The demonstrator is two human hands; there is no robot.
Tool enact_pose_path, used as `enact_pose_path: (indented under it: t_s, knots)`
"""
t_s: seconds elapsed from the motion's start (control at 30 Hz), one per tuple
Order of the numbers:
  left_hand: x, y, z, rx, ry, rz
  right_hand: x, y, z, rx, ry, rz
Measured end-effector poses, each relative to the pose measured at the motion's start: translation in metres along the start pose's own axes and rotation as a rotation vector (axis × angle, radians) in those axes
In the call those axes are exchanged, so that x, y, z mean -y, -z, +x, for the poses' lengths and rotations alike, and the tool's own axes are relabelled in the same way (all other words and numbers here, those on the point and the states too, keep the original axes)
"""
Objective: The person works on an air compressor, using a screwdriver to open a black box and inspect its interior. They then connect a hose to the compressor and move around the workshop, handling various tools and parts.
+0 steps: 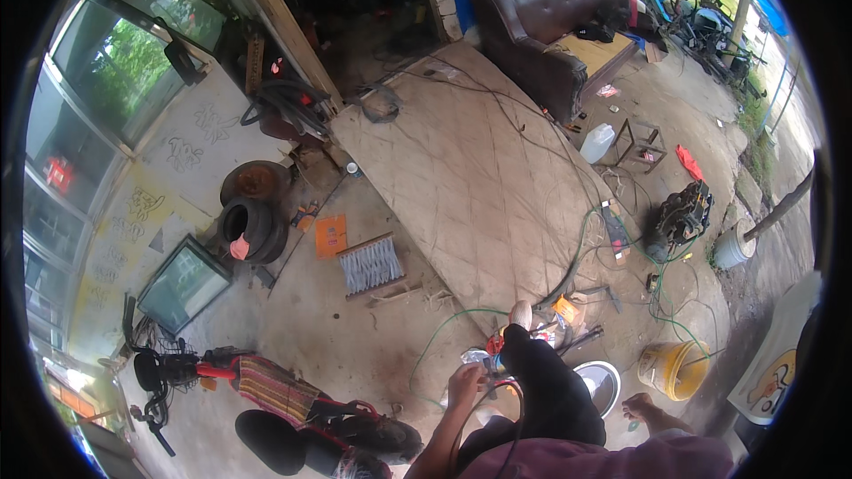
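My left hand [468,381] is low in the middle, beside my dark-trousered leg. Its fingers are curled closed; whatever they may hold is too small to make out. Just beyond it lie small red and blue items and a clear plastic piece, close to my foot [521,312]. A dark cable [517,396] loops down past that hand. My right hand [641,408] is off to the right, over the ground, its fingers loosely bent and apart with nothing visible in them. Between this hand and my leg stands a round pale basin [614,388], partly hidden by the leg.
A yellow bucket [688,369] stands right, near an engine [683,217]. Green hose [426,346] and cables cross the ground. A red scooter [328,408] is at lower left, tires [253,226] behind it. A brown sofa [541,13] stands far back.
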State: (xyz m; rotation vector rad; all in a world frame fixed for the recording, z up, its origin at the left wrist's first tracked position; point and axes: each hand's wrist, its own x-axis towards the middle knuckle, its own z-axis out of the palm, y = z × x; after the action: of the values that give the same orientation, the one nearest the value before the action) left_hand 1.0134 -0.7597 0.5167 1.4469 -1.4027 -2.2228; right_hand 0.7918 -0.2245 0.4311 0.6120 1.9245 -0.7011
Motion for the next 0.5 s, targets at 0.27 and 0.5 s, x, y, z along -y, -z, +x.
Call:
enact_pose_path:
  t_s: [0.27, 0.5]
  knots:
    - [-0.136, -0.023, 0.202, -0.178, 0.068, -0.05, 0.228, -0.022, 0.109, 0.264, -0.175, -0.06]
    - [-0.328, -0.1, 0.32, -0.132, 0.049, -0.041, 0.669, -0.037, 0.11, 0.131, 0.362, -0.059]
